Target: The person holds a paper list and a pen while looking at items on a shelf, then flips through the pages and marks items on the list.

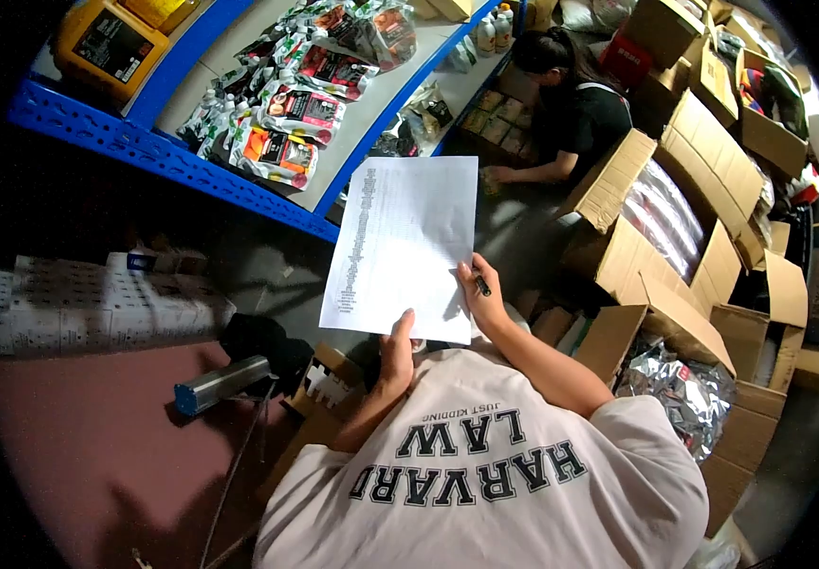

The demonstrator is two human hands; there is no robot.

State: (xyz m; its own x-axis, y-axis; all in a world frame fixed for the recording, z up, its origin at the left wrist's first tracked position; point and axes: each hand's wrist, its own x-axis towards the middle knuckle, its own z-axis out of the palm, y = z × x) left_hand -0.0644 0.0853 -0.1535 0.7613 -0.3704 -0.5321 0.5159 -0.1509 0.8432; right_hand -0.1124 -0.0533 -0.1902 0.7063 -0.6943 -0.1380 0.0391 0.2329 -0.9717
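A white printed sheet (404,242) is held out in front of my chest, with columns of small text along its left part. My left hand (397,349) grips its bottom edge, thumb on top and the other fingers hidden beneath. At the sheet's right edge, my right hand (481,292) is closed on the paper and also holds a black pen (482,284), which points down to the right. The fingers under the sheet are out of sight.
A blue-framed shelf (96,123) with pouches (300,109) and a yellow jug (110,47) stands ahead left. Another person (580,109) crouches ahead. Open cardboard boxes (632,256) crowd the right. White cartons (115,303) and a metal cylinder (224,384) are at left.
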